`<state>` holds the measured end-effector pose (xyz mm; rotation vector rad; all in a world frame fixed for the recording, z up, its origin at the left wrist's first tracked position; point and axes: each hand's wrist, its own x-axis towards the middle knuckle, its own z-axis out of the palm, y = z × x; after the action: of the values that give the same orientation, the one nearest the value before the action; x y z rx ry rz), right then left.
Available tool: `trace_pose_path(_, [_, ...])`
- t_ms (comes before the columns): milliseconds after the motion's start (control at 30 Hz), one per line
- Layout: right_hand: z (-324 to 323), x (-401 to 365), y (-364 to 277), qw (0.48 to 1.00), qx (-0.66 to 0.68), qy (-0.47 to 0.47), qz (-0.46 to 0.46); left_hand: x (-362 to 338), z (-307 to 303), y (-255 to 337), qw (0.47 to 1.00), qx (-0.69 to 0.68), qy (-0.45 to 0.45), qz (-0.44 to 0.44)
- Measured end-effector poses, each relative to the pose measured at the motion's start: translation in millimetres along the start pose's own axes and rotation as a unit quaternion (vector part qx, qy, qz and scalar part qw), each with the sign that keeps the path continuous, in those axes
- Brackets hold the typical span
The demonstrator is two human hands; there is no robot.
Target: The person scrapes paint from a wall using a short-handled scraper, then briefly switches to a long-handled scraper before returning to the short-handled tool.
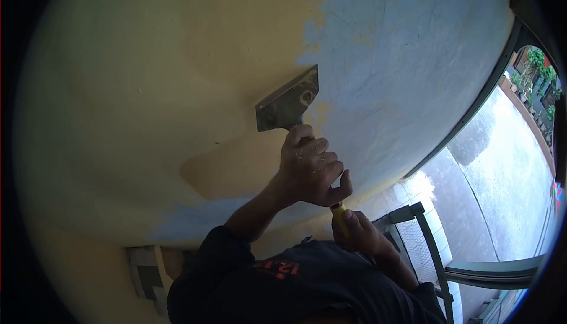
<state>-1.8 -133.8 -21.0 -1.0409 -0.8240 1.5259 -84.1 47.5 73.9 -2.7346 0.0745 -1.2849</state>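
A wide-bladed scraper [289,104] rests its edge on the wall [177,76], where tan-yellow paint meets a bared bluish patch [390,70]. My left hand [313,167] is wrapped around the upper part of its handle, just below the blade, with pale flecks on the back of the hand. Lower down, my right hand [355,230] grips the yellow end of the handle [338,210]. The middle of the handle is hidden by my left hand.
A grey metal frame, perhaps a ladder [434,247], stands at my right. Beyond a dark-edged opening lie a paved floor [502,147] and green plants [536,58]. Grey and brown shapes [150,274] show at the lower left, too dim to name.
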Motion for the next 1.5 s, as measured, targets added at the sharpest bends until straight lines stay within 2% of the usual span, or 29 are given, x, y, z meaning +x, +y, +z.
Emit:
trace_pose_path(167, [-2, 2, -15, 1.000, -0.010, -0.021, -0.013, 12, -7, -4, 0.999, 0.034, 0.009, 0.015])
trace_pose_path(233, [3, -5, -16, 1.000, -0.017, 0.007, -0.026, 15, -8, -3, 0.998, 0.043, 0.022, 0.028])
trace_pose_path(267, [-5, -10, -6, 0.999, 0.020, -0.028, 0.015, 4, -4, 5, 1.000, 0.024, 0.008, 0.012])
trace_pose_path(367, [-9, -1, -7, 0.999, -0.023, -0.014, -0.028, 0, 7, 2, 1.000, -0.008, 0.012, -0.003])
trace_pose_path(400, [-6, 1, -13, 1.000, 0.000, 0.013, -0.010, 9, 3, -2, 1.000, 0.009, 0.013, 0.013])
trace_pose_path(467, [-5, -1, -14, 1.000, 0.018, -0.005, 0.000, 17, -1, -4, 0.999, 0.024, 0.033, 0.022])
trace_pose_path(600, [-8, -6, -2, 0.999, 0.013, -0.026, -0.027, 5, 0, 7, 1.000, 0.005, 0.004, 0.011])
trace_pose_path(667, [-14, 0, -6, 0.999, -0.018, -0.029, -0.036, 13, 4, -1, 0.999, 0.021, 0.019, 0.026])
trace_pose_path(833, [-7, -3, -19, 0.999, 0.006, -0.025, -0.033, 18, -1, -1, 0.999, 0.030, 0.030, 0.033])
trace_pose_path(867, [-7, -6, -12, 0.999, 0.015, -0.031, -0.026, 12, -1, 2, 0.999, 0.035, 0.008, 0.032])
trace_pose_path(1000, [-16, 0, -28, 0.999, 0.017, -0.043, -0.015, 28, 0, -5, 0.996, 0.055, 0.047, 0.045])
trace_pose_path(1100, [-13, -1, -44, 0.996, -0.001, -0.079, -0.034, 44, -14, -5, 0.998, 0.047, 0.038, 0.036])
trace_pose_path(1167, [-7, -8, -36, 0.998, 0.036, -0.039, -0.015, 36, -13, -1, 0.997, 0.059, 0.025, 0.043])
trace_pose_path(1300, [-9, 3, -31, 0.999, 0.020, -0.035, -0.024, 32, -9, -4, 0.999, 0.027, -0.008, 0.025])
trace_pose_path(1433, [-4, 0, -39, 0.997, 0.030, -0.051, -0.039, 42, -15, -8, 0.997, 0.048, 0.039, 0.052])
trace_pose_path(1500, [-8, -4, -25, 0.997, 0.044, -0.062, -0.021, 28, -12, -1, 0.998, 0.050, -0.010, 0.047])
